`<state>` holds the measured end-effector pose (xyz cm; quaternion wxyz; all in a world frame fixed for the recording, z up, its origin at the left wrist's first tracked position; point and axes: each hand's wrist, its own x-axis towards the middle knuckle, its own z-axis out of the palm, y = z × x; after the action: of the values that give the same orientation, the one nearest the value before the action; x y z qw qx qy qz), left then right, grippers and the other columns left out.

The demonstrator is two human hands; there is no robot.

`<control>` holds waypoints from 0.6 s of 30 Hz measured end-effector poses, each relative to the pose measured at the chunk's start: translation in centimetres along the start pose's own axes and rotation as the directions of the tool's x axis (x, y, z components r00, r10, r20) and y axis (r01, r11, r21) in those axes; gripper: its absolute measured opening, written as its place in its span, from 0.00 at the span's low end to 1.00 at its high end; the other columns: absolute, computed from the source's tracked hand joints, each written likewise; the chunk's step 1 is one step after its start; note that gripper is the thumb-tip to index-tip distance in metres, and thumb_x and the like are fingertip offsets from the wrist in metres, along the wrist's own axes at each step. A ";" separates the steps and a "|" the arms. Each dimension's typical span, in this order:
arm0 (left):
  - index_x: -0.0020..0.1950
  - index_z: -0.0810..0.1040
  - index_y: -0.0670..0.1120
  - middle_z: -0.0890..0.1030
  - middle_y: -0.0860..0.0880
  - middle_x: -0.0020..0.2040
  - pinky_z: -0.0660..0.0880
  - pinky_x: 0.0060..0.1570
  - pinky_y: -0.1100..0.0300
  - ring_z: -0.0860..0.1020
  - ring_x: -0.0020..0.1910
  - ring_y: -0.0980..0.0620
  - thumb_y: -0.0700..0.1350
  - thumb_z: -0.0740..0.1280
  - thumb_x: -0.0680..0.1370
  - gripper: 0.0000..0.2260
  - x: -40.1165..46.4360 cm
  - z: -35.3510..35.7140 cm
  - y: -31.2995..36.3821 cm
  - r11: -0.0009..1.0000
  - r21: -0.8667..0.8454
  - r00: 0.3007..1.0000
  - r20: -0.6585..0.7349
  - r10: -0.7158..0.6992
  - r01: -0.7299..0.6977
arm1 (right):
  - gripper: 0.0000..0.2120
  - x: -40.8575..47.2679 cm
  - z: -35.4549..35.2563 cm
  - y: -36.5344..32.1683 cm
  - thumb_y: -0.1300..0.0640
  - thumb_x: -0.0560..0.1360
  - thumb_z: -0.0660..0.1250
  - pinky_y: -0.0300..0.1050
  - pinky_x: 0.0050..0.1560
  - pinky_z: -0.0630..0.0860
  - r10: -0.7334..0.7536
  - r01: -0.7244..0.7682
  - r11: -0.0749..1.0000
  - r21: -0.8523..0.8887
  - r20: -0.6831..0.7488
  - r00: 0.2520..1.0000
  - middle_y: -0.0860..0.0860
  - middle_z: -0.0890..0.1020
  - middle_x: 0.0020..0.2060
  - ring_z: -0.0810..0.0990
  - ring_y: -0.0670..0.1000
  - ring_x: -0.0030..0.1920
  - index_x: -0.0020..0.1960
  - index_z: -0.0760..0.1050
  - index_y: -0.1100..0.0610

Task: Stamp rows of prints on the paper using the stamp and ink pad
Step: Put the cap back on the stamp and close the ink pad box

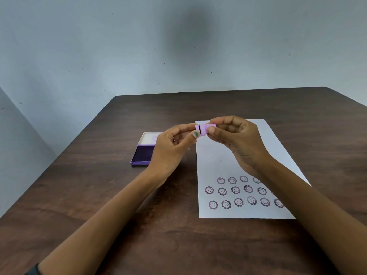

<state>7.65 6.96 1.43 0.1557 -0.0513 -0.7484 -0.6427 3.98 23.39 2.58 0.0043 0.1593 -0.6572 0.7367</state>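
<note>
A small pink stamp (204, 129) lies sideways in the air above the far part of the paper, held between both hands. My right hand (238, 141) pinches its body with thumb and fingers. My left hand (170, 149) pinches the pink piece at its left end, which looks like a cap. The white paper (216, 153) lies on the table with three rows of purple smiling flower prints (238, 192) on its near part. The open purple ink pad (142, 153) sits left of the paper, partly hidden behind my left hand, its lid tipped back.
The dark brown wooden table (99, 185) runs to a pale wall at the back and drops off at a left edge. My right forearm covers part of the paper's right side and some prints. A dark band shows on my left wrist (32, 271).
</note>
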 end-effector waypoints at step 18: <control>0.57 0.80 0.49 0.84 0.54 0.51 0.76 0.46 0.69 0.82 0.49 0.58 0.44 0.70 0.74 0.12 -0.2 -0.1 -0.3 1.000 0.010 1.000 -0.013 0.021 -0.020 | 0.13 -0.1 0.1 0.2 0.65 0.68 0.72 0.47 0.53 0.80 -0.014 0.015 0.997 -0.076 0.012 1.000 0.59 0.84 0.50 0.84 0.56 0.49 0.52 0.79 0.62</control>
<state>7.73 6.83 1.13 0.1675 -0.0539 -0.7501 -0.6375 4.09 23.33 2.40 0.0118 0.1682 -0.6836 0.7101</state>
